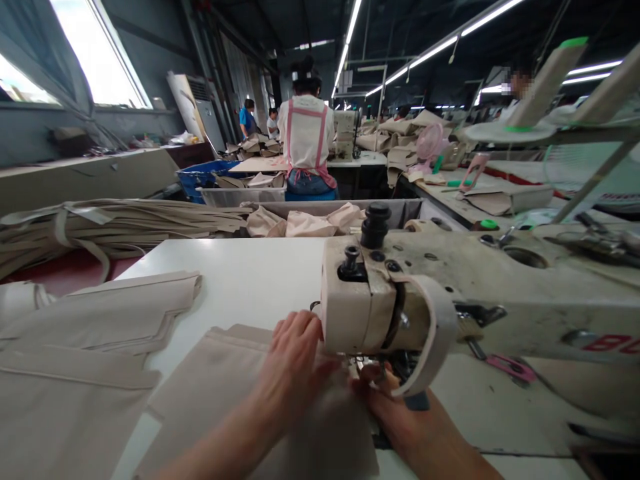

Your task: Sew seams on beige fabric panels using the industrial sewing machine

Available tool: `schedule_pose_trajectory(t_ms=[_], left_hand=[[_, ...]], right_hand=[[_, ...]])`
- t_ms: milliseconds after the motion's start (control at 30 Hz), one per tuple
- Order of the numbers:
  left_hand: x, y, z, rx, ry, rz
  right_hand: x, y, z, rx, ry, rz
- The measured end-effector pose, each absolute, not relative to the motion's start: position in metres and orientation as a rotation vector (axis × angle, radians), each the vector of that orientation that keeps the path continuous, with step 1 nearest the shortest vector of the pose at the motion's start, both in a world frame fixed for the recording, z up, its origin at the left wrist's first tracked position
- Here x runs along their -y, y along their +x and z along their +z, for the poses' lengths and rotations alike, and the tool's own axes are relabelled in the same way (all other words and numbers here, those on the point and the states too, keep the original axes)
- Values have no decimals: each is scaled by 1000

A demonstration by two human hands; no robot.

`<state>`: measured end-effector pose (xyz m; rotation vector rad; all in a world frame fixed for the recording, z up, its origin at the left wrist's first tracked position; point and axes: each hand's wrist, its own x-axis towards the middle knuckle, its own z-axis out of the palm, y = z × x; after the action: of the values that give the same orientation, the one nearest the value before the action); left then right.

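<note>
A beige fabric piece [220,387] lies under the head of the sewing machine [350,293]. On top of it rests my left hand [295,353], its fingers stretched forward beside the machine head and its thumb blurred. My right hand [395,413] is at the fabric's right edge, close to the needle area; its fingers are closed on that edge, partly hidden by the machine and a pale curved strap [437,333]. The needle itself is hard to make out.
Stacked beige fabric pieces [75,373] lie at left, with bundled strips [125,223] behind them. Past the white table [240,267] stands a bin holding cloth [313,223]. A person in a pink-strapped apron [306,133] sits ahead. Thread cones [547,83] rise at right.
</note>
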<state>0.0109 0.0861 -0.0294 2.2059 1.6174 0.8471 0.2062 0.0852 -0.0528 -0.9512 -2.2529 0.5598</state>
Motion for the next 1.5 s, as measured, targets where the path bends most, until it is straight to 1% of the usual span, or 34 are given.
schedule_pose_trajectory(t_ms=[67, 133, 167, 200, 233, 300, 333, 400, 500, 567, 700, 900, 1000, 1067, 1133, 1333, 1500], left_hand=[[-59, 14, -42, -1483, 2115, 820], [-38, 17, -55, -1433, 2030, 769], [-31, 17, -60, -1425, 1998, 768], [-27, 17, -65, -1421, 1971, 788], [-25, 17, -67, -1402, 1949, 820], [-26, 15, -69, -1321, 1944, 879], [-27, 14, -68, -1288, 1952, 883], [-30, 13, -67, -1251, 1959, 878], [-30, 12, -67, -1213, 1960, 907], [-30, 12, -67, -1156, 1976, 947], [-29, 8, -59, -1066, 1975, 922], [-29, 9, -51, -1094, 1950, 935], [-24, 13, -57, -1118, 2237, 1106], [-21, 15, -60, -1022, 2511, 1214], [-19, 14, -60, -938, 2672, 1238], [-20, 12, -53, -842, 2739, 1261], [-22, 12, -52, -821, 2778, 1219]], right_hand=[[-82, 205, -52, 2225, -1006, 612], [-74, 206, -53, 2216, -1043, 652], [-69, 206, -54, 2192, -1070, 722], [-62, 206, -56, 2125, -1113, 866], [-54, 206, -58, 1995, -1164, 1079], [-40, 205, -61, 1580, -1232, 1562], [-33, 204, -63, 1360, -1235, 1735], [-25, 201, -65, 1087, -1210, 1869], [-22, 196, -64, 979, -1177, 1858], [-23, 195, -62, 983, -1165, 1865], [-24, 195, -64, 1027, -1126, 1896], [-18, 190, -68, 1023, -1228, 1692], [-18, 184, -63, 915, -1265, 1756], [-18, 182, -58, 868, -1253, 1850], [-18, 180, -54, 868, -1238, 1908], [-13, 185, -50, 962, -1255, 1959], [-13, 188, -56, 1089, -1222, 1923]])
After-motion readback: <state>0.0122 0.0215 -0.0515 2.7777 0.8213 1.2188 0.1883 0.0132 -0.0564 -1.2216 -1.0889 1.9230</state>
